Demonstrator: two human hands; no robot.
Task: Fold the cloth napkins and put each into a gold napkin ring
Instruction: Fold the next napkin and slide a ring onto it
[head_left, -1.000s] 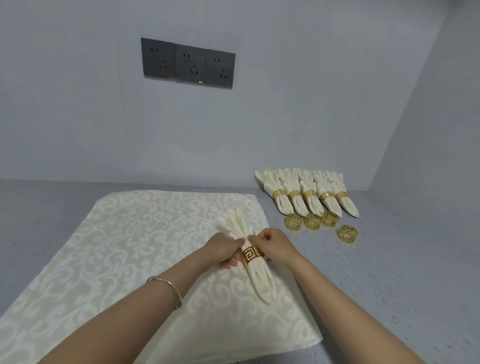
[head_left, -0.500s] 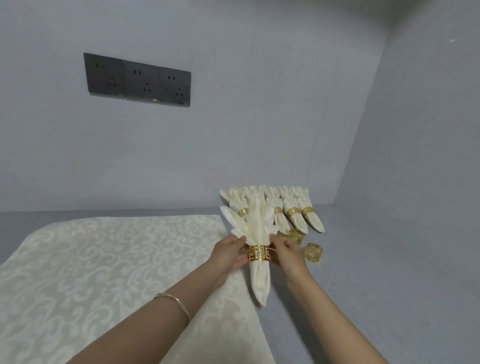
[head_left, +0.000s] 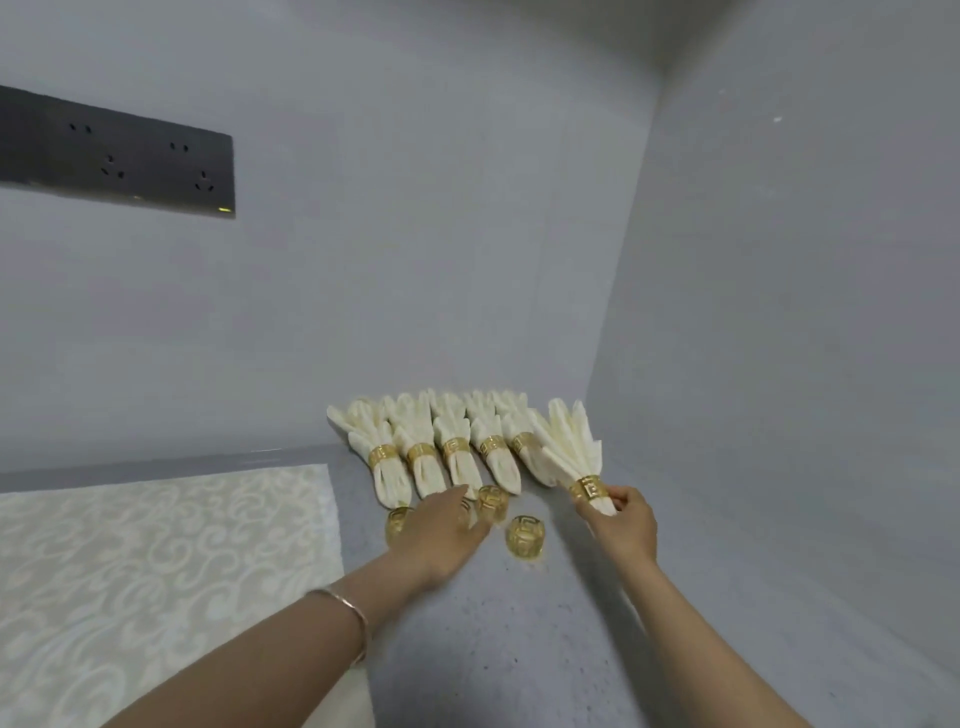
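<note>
A: State of the right grip?
B: Pinching the tail of the ringed napkin, just below its gold ring. Fan end points away, touching the right end of the finished row. Held by the tail, I judge, so the pleats aren't crushed as it joins the line. Landed or not: cannot tell.
A: And the left grip?
B: Fingers straight, holding nothing, over the loose rings on the bench. Probably reaching for the next one. The flat cloth lies left, unfolded.
</note>
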